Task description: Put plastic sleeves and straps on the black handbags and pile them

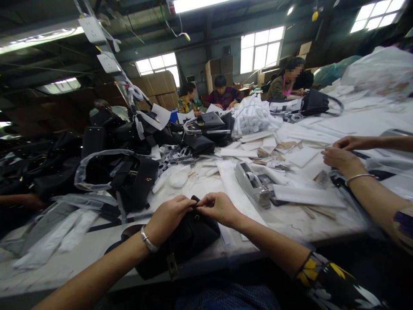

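Observation:
A black handbag (pixel 200 234) lies at the table's front edge, its metal clasp facing me. My left hand (pixel 171 215), with a silver bangle at the wrist, pinches the bag's upper corner. From the other side my right hand (pixel 219 209) pinches the same corner, where a small dark tab stands up between the fingertips. Just below the fingers a small metal ring shows on the bag. Behind my left hand another black handbag (pixel 138 181) stands with its handle wrapped in clear plastic.
A tape dispenser (pixel 253 185) stands beyond my right hand among white foam sheets (pixel 309 196). At the right, a co-worker's hands (pixel 345 159) work over a dark item. Black bags (pixel 97 140) pile up at the left. Several people sit across the table (pixel 290 230).

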Tool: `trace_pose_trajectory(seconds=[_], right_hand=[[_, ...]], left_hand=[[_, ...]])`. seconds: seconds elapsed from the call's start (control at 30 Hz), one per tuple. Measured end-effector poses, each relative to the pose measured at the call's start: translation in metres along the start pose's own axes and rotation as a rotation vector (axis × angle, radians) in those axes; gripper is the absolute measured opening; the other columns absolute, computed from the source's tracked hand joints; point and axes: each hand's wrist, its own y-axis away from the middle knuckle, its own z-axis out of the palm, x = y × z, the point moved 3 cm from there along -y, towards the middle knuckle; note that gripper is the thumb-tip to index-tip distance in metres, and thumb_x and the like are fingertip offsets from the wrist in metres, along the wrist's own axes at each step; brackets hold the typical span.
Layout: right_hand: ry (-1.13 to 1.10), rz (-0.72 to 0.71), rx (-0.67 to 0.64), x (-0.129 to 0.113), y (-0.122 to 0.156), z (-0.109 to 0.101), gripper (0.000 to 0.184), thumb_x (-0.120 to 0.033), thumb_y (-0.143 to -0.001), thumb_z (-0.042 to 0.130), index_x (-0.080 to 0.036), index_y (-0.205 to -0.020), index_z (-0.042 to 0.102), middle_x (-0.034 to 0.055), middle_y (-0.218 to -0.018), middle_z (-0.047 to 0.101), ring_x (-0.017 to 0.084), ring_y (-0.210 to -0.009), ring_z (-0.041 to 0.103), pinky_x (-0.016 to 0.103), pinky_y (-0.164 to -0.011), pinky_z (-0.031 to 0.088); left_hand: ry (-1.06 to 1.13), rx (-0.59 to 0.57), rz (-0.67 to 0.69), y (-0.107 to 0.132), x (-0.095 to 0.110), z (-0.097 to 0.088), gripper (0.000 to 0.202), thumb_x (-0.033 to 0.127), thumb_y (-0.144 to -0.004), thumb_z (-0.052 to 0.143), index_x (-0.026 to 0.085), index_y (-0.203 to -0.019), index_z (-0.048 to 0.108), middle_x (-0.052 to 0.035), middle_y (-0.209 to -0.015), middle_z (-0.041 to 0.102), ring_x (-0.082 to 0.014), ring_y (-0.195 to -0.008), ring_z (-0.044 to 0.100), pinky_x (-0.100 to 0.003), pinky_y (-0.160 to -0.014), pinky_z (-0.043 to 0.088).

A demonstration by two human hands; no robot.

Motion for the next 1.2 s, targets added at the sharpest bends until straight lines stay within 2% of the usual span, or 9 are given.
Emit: trace_pose_trajectory(seconds=[0.23,0.43,0.53,0.7,0.83,0.9,0.97,1.07,1.2], right_hand=[[0.024,-0.006,0.056,-0.002,0.004,0.003,0.016,-0.028,-0.071,0.072,-0.015,-0.079,0.076,0.0033,-0.068,0.072,0.015,-0.063,0.065,0.023,-0.059,0.047],[-0.128,0.025,-0.290,0.002,-0.003,-0.003,0.027,-0.035,-0.074,0.070,-0.013,-0.089,0.075,0.0020,-0.074,0.072,0.014,-0.068,0.063,0.022,-0.063,0.046],[-0.077,0.026,-0.339,0.001,-0.007,-0.006,0.026,-0.033,-0.074,0.068,-0.013,-0.089,0.075,0.0014,-0.073,0.072,0.013,-0.067,0.062,0.022,-0.062,0.045],[0.062,0.036,-0.274,-0.003,-0.011,-0.005,0.015,-0.023,-0.070,0.066,-0.015,-0.077,0.075,-0.0031,-0.060,0.065,0.010,-0.056,0.054,0.019,-0.052,0.036],[0.168,0.065,-0.203,0.004,-0.006,-0.024,0.014,-0.025,-0.070,0.066,-0.014,-0.065,0.072,-0.0043,-0.050,0.056,0.009,-0.051,0.048,0.020,-0.048,0.031],[0.198,0.077,-0.163,0.009,0.000,-0.037,0.013,-0.023,-0.071,0.065,-0.013,-0.064,0.071,-0.0035,-0.052,0.058,0.010,-0.053,0.049,0.021,-0.050,0.033],[0.206,0.061,-0.118,0.010,0.009,-0.044,0.013,-0.024,-0.075,0.064,-0.014,-0.075,0.073,-0.0015,-0.063,0.064,0.011,-0.061,0.055,0.021,-0.057,0.039],[0.117,-0.043,-0.086,0.002,0.018,-0.033,0.020,-0.031,-0.079,0.067,-0.018,-0.094,0.073,0.0009,-0.084,0.070,0.015,-0.078,0.062,0.023,-0.069,0.046],[-0.036,-0.060,-0.050,-0.005,0.014,-0.004,0.019,-0.032,-0.074,0.075,-0.018,-0.086,0.069,-0.0007,-0.077,0.068,0.014,-0.074,0.062,0.024,-0.069,0.047]], left_hand=[[-0.019,0.031,0.008,0.003,0.002,0.002,0.028,0.021,-0.095,0.048,0.024,-0.115,0.067,-0.0052,-0.103,0.070,-0.0191,-0.091,0.067,-0.028,-0.081,0.049],[0.032,-0.027,0.035,0.001,0.007,0.001,0.023,0.039,-0.086,0.065,0.024,-0.104,0.066,-0.0038,-0.098,0.065,-0.0193,-0.087,0.064,-0.028,-0.077,0.048],[-0.051,-0.032,0.009,-0.002,0.011,0.001,0.024,0.040,-0.083,0.069,0.024,-0.100,0.066,-0.0019,-0.095,0.065,-0.0189,-0.082,0.064,-0.027,-0.072,0.046],[-0.242,-0.002,0.011,-0.001,0.017,-0.001,0.020,0.041,-0.084,0.065,0.026,-0.098,0.068,-0.0002,-0.093,0.068,-0.0182,-0.076,0.064,-0.027,-0.063,0.040],[-0.247,0.049,0.002,0.004,0.011,-0.003,0.022,0.044,-0.084,0.065,0.027,-0.097,0.069,0.0010,-0.091,0.070,-0.0180,-0.078,0.066,-0.026,-0.064,0.041],[-0.208,0.079,-0.022,0.007,0.004,-0.003,0.022,0.044,-0.084,0.066,0.026,-0.096,0.069,0.0015,-0.092,0.070,-0.0172,-0.080,0.067,-0.025,-0.066,0.042],[-0.151,0.089,-0.024,0.008,-0.001,-0.003,0.023,0.045,-0.084,0.066,0.026,-0.097,0.068,0.0015,-0.094,0.070,-0.0167,-0.082,0.067,-0.025,-0.069,0.044],[-0.072,0.085,0.008,0.008,-0.005,0.000,0.025,0.045,-0.084,0.066,0.024,-0.098,0.068,0.0002,-0.093,0.069,-0.0170,-0.083,0.067,-0.025,-0.074,0.046],[-0.012,0.092,0.053,0.006,-0.006,0.001,0.027,0.045,-0.085,0.067,0.023,-0.100,0.067,-0.0011,-0.092,0.069,-0.0172,-0.083,0.066,-0.026,-0.076,0.048]])
